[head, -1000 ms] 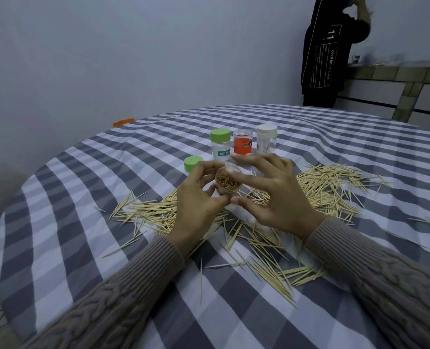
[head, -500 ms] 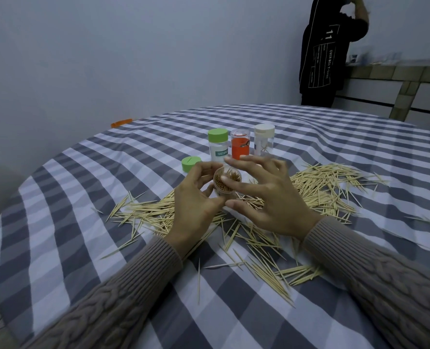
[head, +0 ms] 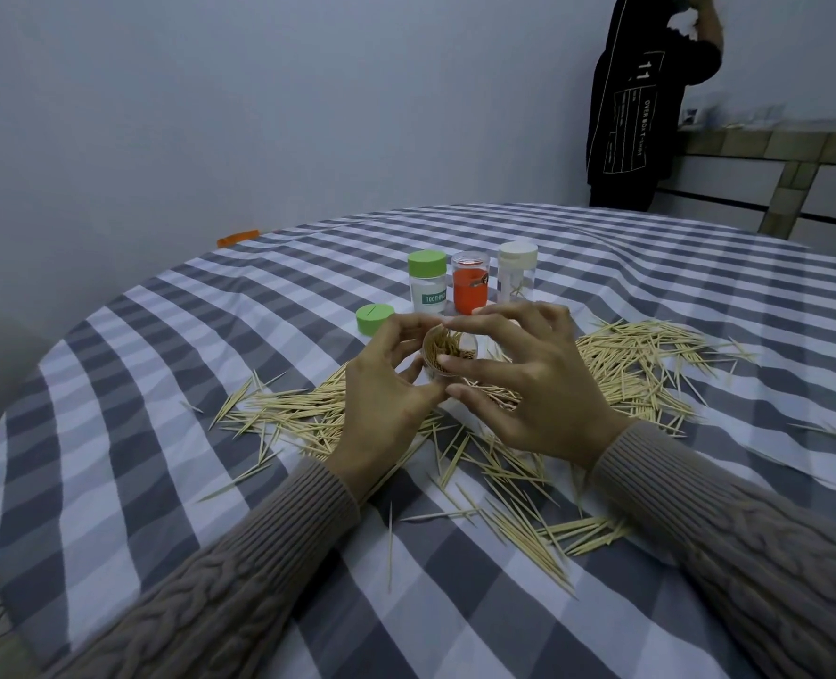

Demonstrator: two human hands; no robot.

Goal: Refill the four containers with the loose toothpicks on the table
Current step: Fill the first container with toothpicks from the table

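While loose toothpicks (head: 617, 365) are lying scattered over the checked surface (head: 161, 433), the left hand (head: 382, 399) and right hand (head: 528, 379) are both curling their fingers (head: 475, 367) around an open jar (head: 448, 352) half full of toothpicks, lifted near three capped jars (head: 470, 284) and a green lid (head: 373, 319).

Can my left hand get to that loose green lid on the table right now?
Probably yes, once it lets go. The green lid lies bare on the tablecloth just beyond the left hand, nothing between them. But that hand now grips the open container together with the right hand.
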